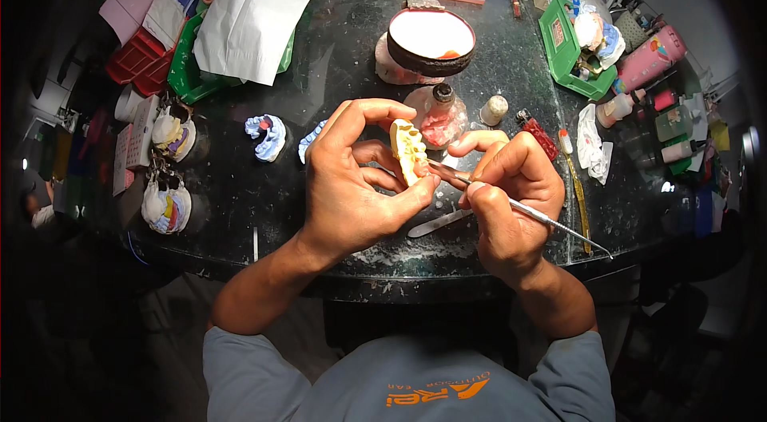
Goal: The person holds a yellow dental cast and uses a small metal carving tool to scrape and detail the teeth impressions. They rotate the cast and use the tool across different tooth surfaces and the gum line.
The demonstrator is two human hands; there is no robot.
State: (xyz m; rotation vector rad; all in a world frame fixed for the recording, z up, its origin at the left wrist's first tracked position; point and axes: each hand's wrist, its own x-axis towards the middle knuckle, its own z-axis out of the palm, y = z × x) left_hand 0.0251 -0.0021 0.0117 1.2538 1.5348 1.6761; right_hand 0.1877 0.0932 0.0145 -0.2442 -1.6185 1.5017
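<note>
Dark, plaster-flecked stone bench (pixel 335 87) crowds round you with moulds and bottles. Your left hand (pixel 351 182) pinches a pale yellow, knobbly dental cast (pixel 408 150) between thumb and fingertips, tilted so its teeth face the tool. Your right hand (pixel 511 190) is clamped pen-style on a slim steel pick (pixel 543 218), its tip touching the cast just beside your left thumb, likely for control.

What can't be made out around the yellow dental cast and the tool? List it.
- Head view: where the metal tool's tip meets the yellow cast is too small to tell.
- The cast's underside is hidden by the left hand.
- The tool's middle is covered by the right hand.
</note>
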